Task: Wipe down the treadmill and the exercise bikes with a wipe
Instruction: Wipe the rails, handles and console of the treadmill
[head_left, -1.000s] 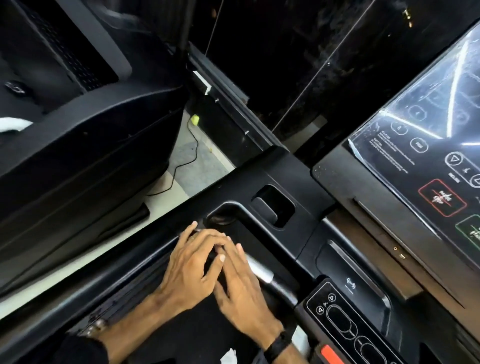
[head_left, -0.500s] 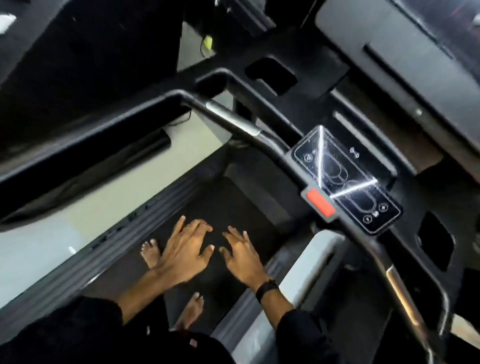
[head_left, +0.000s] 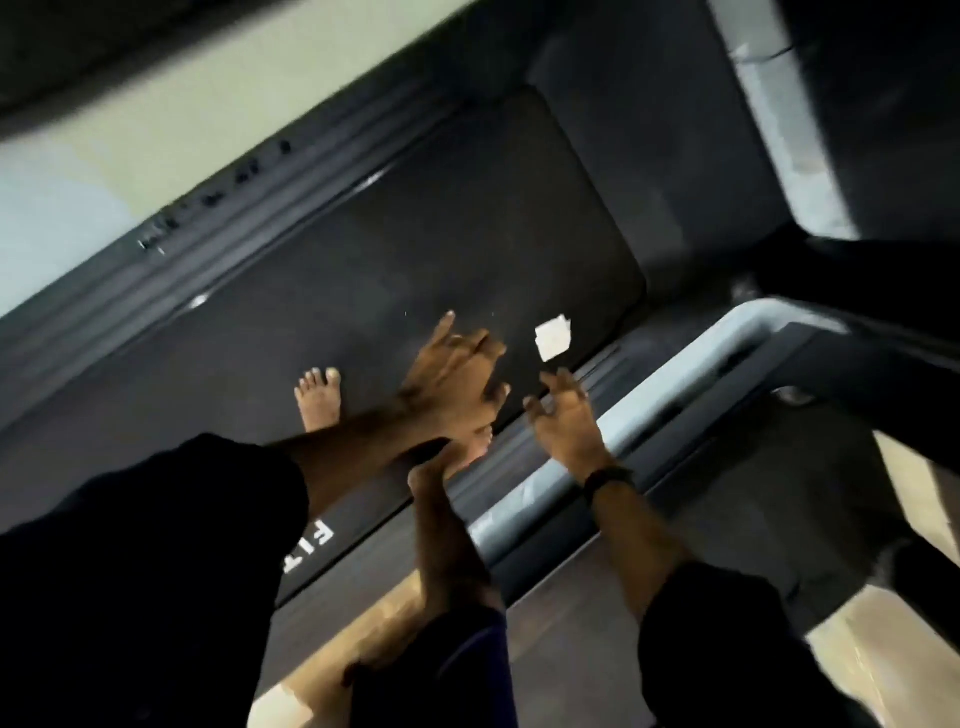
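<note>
I look steeply down at the treadmill's dark belt (head_left: 415, 249), and the picture is blurred by motion. A small white folded wipe (head_left: 554, 338) lies on the belt near its right edge. My left hand (head_left: 457, 379) hovers over the belt with fingers spread, holding nothing, just left of the wipe. My right hand (head_left: 563, 415), with a black band on the wrist, is stretched toward the wipe with loosely bent fingers, a short way below it and not touching it. My bare feet (head_left: 318, 397) stand on the belt.
Grey side rails (head_left: 670, 364) run along both edges of the belt. Pale floor (head_left: 156, 119) shows at the upper left, and tan floor at the bottom right. A dark frame part (head_left: 883, 270) of the treadmill juts in at the right.
My view has swung from the console and handlebar down to the belt. Both hands have left the handlebar and dropped toward the belt, and the white wipe has come into view.
</note>
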